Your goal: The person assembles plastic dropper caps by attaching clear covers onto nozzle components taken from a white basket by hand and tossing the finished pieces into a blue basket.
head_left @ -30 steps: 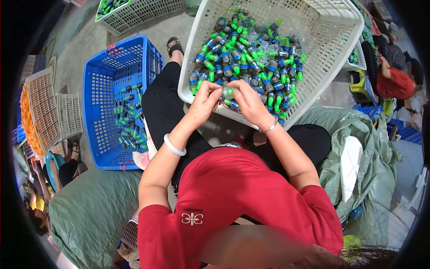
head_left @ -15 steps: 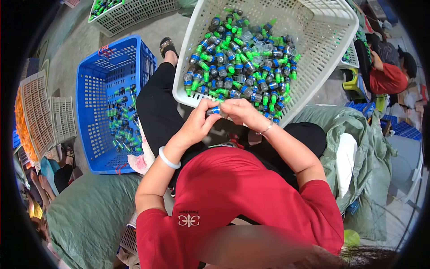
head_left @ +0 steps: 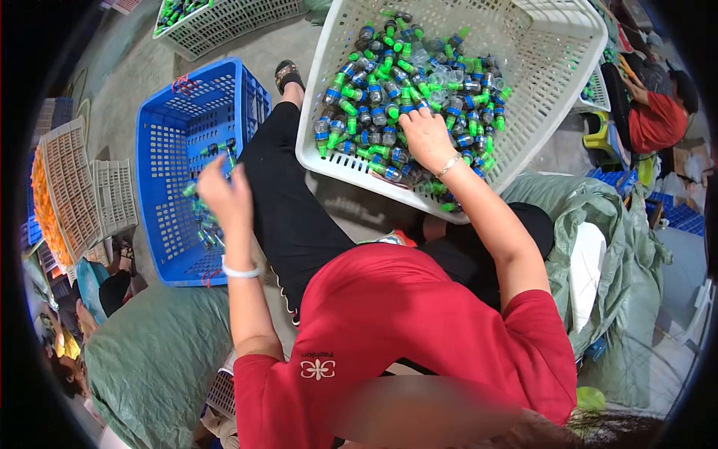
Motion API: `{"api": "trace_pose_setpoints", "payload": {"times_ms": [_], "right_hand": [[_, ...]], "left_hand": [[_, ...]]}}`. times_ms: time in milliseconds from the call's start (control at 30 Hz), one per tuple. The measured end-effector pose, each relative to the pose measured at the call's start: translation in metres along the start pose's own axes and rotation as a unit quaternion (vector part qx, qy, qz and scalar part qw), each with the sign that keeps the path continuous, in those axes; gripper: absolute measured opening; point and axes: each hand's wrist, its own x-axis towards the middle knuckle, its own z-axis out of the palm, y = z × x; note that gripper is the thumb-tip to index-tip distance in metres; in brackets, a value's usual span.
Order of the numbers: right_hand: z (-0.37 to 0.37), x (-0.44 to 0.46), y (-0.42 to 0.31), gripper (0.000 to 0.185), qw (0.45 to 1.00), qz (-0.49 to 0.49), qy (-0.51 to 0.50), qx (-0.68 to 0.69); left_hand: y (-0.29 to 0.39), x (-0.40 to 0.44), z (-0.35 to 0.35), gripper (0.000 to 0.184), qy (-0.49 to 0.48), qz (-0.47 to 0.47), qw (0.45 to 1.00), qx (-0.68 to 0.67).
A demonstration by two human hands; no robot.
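My left hand [head_left: 224, 194], smeared by motion, is above the blue basket [head_left: 161, 247]; its thumb stands apart from the fingers and I see nothing held. Small clear bottles [head_left: 208, 238] with green caps and blue bands lie in that basket, partly behind the hand. My right hand [head_left: 429, 138] reaches into the white basket [head_left: 318, 146], its bent fingers slightly apart on the pile of similar bottles [head_left: 381, 93]. What lies beneath its fingertips is partly hidden. Several clear plastic pieces [head_left: 446, 77] are mixed into the pile.
Green sacks [head_left: 157, 352] lie at the left and right [head_left: 550, 202]. Another white basket [head_left: 224, 30] with similar bottles stands at the back. Crates [head_left: 71, 179] with orange pieces behind them are at far left. A person in a red top [head_left: 658, 123] sits at right.
The hands were together over the white basket's near rim with a small bottle between them. My left hand has moved left over the blue basket; my right hand has gone forward onto the pile.
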Motion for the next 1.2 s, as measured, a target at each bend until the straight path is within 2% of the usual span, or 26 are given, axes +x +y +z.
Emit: {"api": "trace_pose_setpoints", "payload": {"times_ms": [33,100,167,200,267,367,400,500,533,567,633,667,700,733,767,800,833,900,933,1033,1067,1167,1200], "right_hand": [[0.002,0.004,0.001,0.021,1.0,-0.003,0.0,0.001],[0.004,0.013,0.004,0.024,0.999,-0.008,-0.043,0.004],[0.004,0.016,0.008,0.025,0.998,-0.009,-0.064,0.001],[0.004,0.015,0.01,0.025,0.997,-0.011,-0.08,0.005],[0.003,0.014,0.013,0.026,0.993,-0.019,-0.112,0.015],[-0.002,0.004,0.027,0.029,0.996,-0.006,-0.088,0.018],[-0.004,0.001,0.034,0.031,0.997,0.001,-0.076,0.022],[-0.011,-0.019,0.067,0.035,0.999,0.016,-0.029,0.028],[-0.019,-0.02,0.072,0.037,0.999,0.022,-0.005,0.03],[-0.025,-0.021,0.075,0.037,0.999,0.022,-0.004,0.029],[-0.061,-0.027,0.07,0.038,0.967,0.146,-0.014,0.207],[-0.068,-0.033,0.066,0.038,0.933,0.207,-0.02,0.294],[-0.066,-0.038,0.062,0.038,0.931,0.209,-0.021,0.297],[-0.062,-0.04,0.056,0.037,0.887,0.184,0.012,0.423],[-0.059,-0.041,0.048,0.036,0.825,0.156,0.045,0.542],[-0.057,-0.043,0.04,0.035,0.745,0.125,0.078,0.651],[-0.056,-0.043,0.032,0.035,0.741,0.126,0.078,0.655],[-0.064,-0.04,0.016,0.035,0.751,0.037,0.042,0.658],[-0.064,-0.041,0.008,0.035,0.747,0.037,0.042,0.662],[-0.067,-0.043,-0.006,0.028,0.784,0.001,0.046,0.619],[-0.067,-0.045,-0.004,0.028,0.783,0.001,0.046,0.62],[-0.065,-0.048,0.004,0.02,0.683,0.09,-0.106,0.717],[-0.064,-0.048,0.005,0.02,0.682,0.092,-0.108,0.717]], "left_hand": [[0.022,0.001,0.004,0.031,-0.056,0.021,0.994,-0.095],[0.06,-0.004,0.031,0.035,-0.142,0.133,0.969,-0.15],[0.108,-0.008,0.048,0.04,-0.175,0.15,0.965,-0.125],[0.122,-0.006,0.063,0.038,-0.155,0.166,0.968,-0.104],[0.131,0.0,0.098,0.037,-0.132,0.178,0.971,-0.086],[0.132,0.006,0.135,0.037,-0.143,0.215,0.965,0.051],[0.13,0.006,0.137,0.037,-0.142,0.213,0.965,0.052],[0.134,0.011,0.132,0.036,-0.242,0.204,0.948,0.042],[0.136,0.013,0.128,0.036,-0.24,0.206,0.948,0.041],[0.135,0.012,0.121,0.036,-0.226,0.152,0.96,-0.062],[0.133,0.005,0.103,0.035,-0.196,0.044,0.944,-0.262],[0.135,0.002,0.093,0.035,-0.199,0.047,0.943,-0.26],[0.138,-0.001,0.081,0.034,-0.269,-0.086,0.851,-0.444],[0.141,-0.002,0.07,0.034,-0.319,-0.215,0.704,-0.597],[0.144,-0.003,0.062,0.033,-0.349,-0.33,0.514,-0.711],[0.149,-0.004,0.054,0.033,-0.351,-0.331,0.517,-0.707],[0.156,-0.005,0.048,0.033,-0.349,-0.337,0.493,-0.722],[0.168,-0.009,0.04,0.035,-0.342,-0.349,0.446,-0.75],[0.17,-0.013,0.039,0.035,-0.343,-0.351,0.449,-0.746],[0.177,-0.022,0.043,0.033,-0.397,-0.25,0.536,-0.702],[0.178,-0.024,0.042,0.033,-0.398,-0.25,0.537,-0.701],[0.181,-0.03,0.04,0.032,-0.43,-0.184,0.565,-0.679],[0.184,-0.031,0.039,0.032,-0.432,-0.186,0.564,-0.679]]}}
